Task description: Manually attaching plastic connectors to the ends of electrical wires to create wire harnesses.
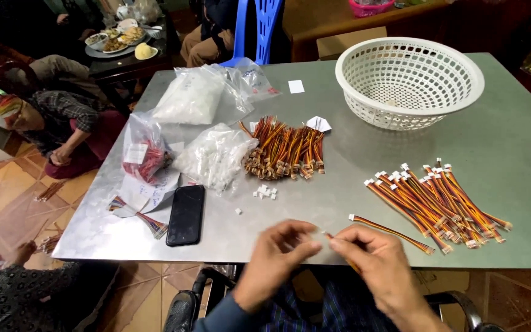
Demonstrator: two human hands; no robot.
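Both hands meet at the counter's (511,154) near edge. My left hand (276,258) has its fingers (305,247) pinched shut on something tiny, probably a white plug; too small to be sure. My right hand (379,261) pinches the tip of a wire (329,235), the ends held close so they can be mated. One loose wire (391,232) lies just beyond my right hand; the finished pile (440,203) fans out farther right, kept apart from the bundled wires (284,150) mid-counter. Spare white plugs (265,192) sit within reach. Left: black phone (186,215), clear bags of white parts (213,157), a bag of red pieces (145,157) with a white label. Far right: white basket (410,80).
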